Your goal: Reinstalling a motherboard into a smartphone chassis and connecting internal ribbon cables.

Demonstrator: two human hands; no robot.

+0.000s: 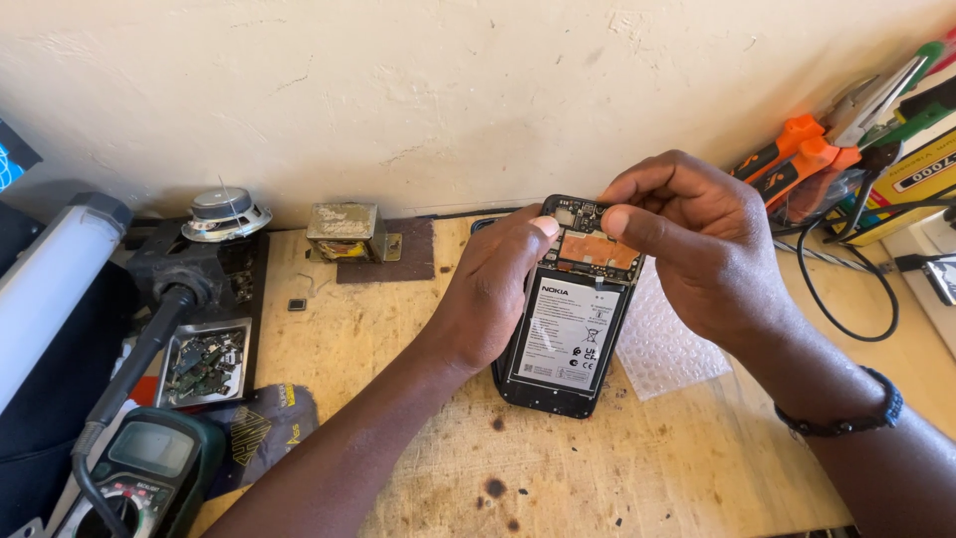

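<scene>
An opened smartphone (570, 329), back cover off, lies face down on the wooden workbench (637, 478), just left of a sheet of bubble wrap (667, 344); both hands work at its upper end. The left hand (493, 299) cups the phone's left edge, its thumb pressed on the copper-coloured board area near the top; the right hand (697, 244) pinches narrowly over the top edge, thumb and forefinger closed on something too small to tell (a tiny part or connector, perhaps). The step in hand looks like fine work on the board above the battery (566, 334); the next move would seem to call for a steady, light pull or press, with the left hand bracing the body. The battery carries a white rectangular label with black print and symbols. At the far right a yellow box (921, 179) with a dark strip stands beside orange-handled pliers (797, 154); at lower left sit a green multimeter (149, 468) and a dark printed pouch (264, 428).
</scene>
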